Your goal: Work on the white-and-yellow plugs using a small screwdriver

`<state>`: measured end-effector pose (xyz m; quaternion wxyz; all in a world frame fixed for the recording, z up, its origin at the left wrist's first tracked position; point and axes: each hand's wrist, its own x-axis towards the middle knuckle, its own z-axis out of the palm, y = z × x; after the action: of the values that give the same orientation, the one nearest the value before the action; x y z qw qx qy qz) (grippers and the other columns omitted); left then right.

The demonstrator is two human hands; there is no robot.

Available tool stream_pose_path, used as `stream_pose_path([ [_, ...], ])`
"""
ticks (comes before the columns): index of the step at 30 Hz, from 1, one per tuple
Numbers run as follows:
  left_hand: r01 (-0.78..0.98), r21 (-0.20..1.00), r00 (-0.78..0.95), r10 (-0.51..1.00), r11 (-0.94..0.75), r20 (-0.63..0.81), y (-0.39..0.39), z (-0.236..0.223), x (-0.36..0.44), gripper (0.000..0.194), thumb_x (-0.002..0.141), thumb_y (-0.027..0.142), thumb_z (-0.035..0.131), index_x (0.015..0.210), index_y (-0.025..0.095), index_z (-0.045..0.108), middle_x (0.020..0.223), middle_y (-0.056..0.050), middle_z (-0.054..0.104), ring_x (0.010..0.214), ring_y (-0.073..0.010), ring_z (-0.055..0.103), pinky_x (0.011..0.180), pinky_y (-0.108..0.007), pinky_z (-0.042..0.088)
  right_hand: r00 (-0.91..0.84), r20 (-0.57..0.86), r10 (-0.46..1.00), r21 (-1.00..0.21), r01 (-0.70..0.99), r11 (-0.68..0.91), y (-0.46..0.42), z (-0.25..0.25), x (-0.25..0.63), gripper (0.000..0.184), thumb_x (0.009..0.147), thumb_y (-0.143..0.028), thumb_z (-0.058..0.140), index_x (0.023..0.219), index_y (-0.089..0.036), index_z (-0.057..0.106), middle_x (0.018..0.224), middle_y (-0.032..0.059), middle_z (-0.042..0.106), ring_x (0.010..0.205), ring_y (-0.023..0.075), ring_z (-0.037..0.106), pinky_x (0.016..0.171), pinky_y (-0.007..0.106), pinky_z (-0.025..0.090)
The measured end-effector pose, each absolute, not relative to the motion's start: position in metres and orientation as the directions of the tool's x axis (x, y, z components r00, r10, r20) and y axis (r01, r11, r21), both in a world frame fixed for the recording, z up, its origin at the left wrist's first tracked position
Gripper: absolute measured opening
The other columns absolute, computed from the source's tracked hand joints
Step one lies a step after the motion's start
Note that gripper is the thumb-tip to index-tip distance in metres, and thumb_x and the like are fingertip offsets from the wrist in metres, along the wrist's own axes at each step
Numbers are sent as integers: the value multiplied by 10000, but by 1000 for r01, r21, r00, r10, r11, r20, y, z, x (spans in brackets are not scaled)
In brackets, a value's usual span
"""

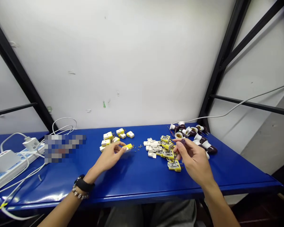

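My left hand (111,156) pinches a yellow and white plug (128,147) between thumb and fingers, held just above the table. Behind that hand sit several closed yellow and white plugs (107,136). My right hand (196,159) is closed around what looks like a slim screwdriver (183,142); its dark rounded end shows at the thumb, and the rest is mostly hidden by fingers. Right by those fingers lie several opened yellow plug halves (174,165) with their inner metal parts showing. White plug covers (152,146) are heaped to their left. Small screws (140,146) lie between the hands.
Dark and white lamp holders (207,145) are piled at the right of the blue table (142,179). On the left, a white power strip (14,167) carries chargers and loose white cables (21,181). A white wall and black frame posts (213,75) stand behind.
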<state>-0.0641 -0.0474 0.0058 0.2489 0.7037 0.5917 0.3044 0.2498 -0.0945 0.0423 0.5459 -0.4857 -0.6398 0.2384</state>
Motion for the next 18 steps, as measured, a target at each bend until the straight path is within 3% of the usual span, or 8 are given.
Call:
stream_pose_path([
  [4, 583, 809, 257, 961, -70, -101, -72, 2, -47, 476, 895, 602, 504, 1043, 173, 647, 782, -40, 684, 724, -221, 650, 550, -274, 494, 3, 421, 907, -898, 141, 417, -99, 38, 228, 364, 951, -542, 567, 1015, -200, 676, 823, 62, 702, 618, 200, 676, 510, 293, 546],
  [10, 674, 702, 281, 959, -230, 45, -76, -3, -22, 517, 1018, 520, 299, 715, 202, 571, 667, -40, 697, 610, -194, 626, 622, -304, 436, -102, 383, 918, -918, 74, 391, -99, 28, 208, 345, 967, -523, 554, 1030, -203, 665, 828, 59, 703, 644, 207, 702, 515, 297, 561],
  [15, 782, 546, 294, 950, -301, 102, -82, -6, -9, 395, 995, 444, 436, 784, 207, 672, 682, -34, 704, 639, -205, 631, 573, -288, 350, -148, 368, 918, -918, 101, 384, -95, 16, 197, 322, 984, -506, 528, 1064, -224, 662, 900, 71, 715, 712, 223, 720, 564, 326, 588],
  [18, 787, 521, 305, 942, -331, 138, -89, -7, -6, 310, 995, 383, 454, 943, 232, 720, 797, -36, 735, 732, -214, 660, 632, -292, 396, -172, 377, 910, -906, 137, 401, -93, 12, 193, 318, 992, -499, 512, 1051, -220, 652, 899, 70, 714, 699, 216, 711, 576, 324, 585],
])
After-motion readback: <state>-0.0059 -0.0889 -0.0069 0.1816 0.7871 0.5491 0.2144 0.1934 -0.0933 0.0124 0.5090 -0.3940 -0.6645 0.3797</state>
